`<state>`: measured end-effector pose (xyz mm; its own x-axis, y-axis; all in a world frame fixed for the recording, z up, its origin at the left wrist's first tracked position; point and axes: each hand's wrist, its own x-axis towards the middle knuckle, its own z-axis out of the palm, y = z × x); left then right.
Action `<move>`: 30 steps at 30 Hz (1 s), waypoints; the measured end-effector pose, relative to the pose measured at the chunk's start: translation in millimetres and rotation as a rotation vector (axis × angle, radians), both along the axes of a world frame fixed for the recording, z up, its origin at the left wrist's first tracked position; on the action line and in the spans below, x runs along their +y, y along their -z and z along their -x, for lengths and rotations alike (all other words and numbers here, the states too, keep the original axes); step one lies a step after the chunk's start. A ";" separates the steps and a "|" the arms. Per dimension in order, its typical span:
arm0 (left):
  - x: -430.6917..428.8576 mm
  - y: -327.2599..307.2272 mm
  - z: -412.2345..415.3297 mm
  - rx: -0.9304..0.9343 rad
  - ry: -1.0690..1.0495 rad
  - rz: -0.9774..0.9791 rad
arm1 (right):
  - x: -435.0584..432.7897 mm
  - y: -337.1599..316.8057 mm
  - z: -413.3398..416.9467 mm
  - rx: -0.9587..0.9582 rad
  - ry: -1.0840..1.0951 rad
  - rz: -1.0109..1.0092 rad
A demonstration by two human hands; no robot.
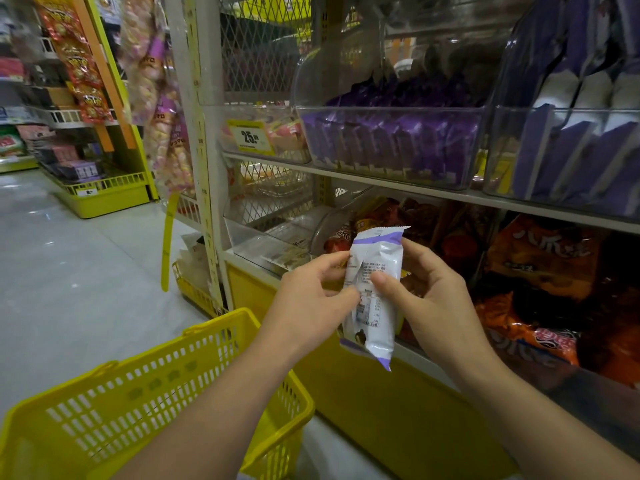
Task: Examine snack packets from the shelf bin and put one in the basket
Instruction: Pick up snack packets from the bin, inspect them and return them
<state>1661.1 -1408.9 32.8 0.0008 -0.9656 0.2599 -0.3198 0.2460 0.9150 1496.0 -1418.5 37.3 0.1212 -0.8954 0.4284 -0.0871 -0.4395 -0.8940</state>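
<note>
– So, where's the packet?
– Packet (pixel 375 296) is in both hands, upright with a slight tilt, lower than the shelf board (pixel 381 184). The printed back faces me. White wrap, purple trim.
– Left hand?
– Left hand (pixel 311 299) pinches the packet's left edge around mid-height. Thumb on the near face, fingers curled behind.
– Right?
– Right hand (pixel 433 292) grips the right side. Thumb (pixel 380 280) is pressed on the near face at the print, fingers wrapped round the back.
– Basket?
– Basket (pixel 156 386) is low left, under my left forearm and apart from the packet. Yellow, slotted walls. Can't tell if it hangs on my arm or sits on the floor (pixel 69 254).
– Bin?
– Clear bin (pixel 388 110) sits on the shelf board, above my hands. It's packed with purple packets (pixel 381 147) standing on edge. Second bin (pixel 568 114) is right beside it, with purple and white stock.
– Anything else close?
– Orange bags (pixel 540 258) under the board, behind and right of my right hand. Yellow price tag (pixel 250 137) left of the bin reads 25. Racks (pixel 86 133) far left are blurred.
</note>
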 end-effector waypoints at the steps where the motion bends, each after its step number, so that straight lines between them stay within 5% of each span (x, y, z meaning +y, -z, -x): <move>1: -0.7 -0.7 -0.3 -0.004 -0.029 -0.002 | 0.6 -0.3 -0.3 0.018 -0.009 0.012; 16: -1.7 -3.5 -1.8 0.141 -0.071 0.033 | 6.3 -9.8 2.5 0.142 -0.202 0.090; 30: -2.2 3.5 6.5 0.140 0.263 -0.030 | -2.2 -5.9 5.6 -0.210 -0.214 -0.102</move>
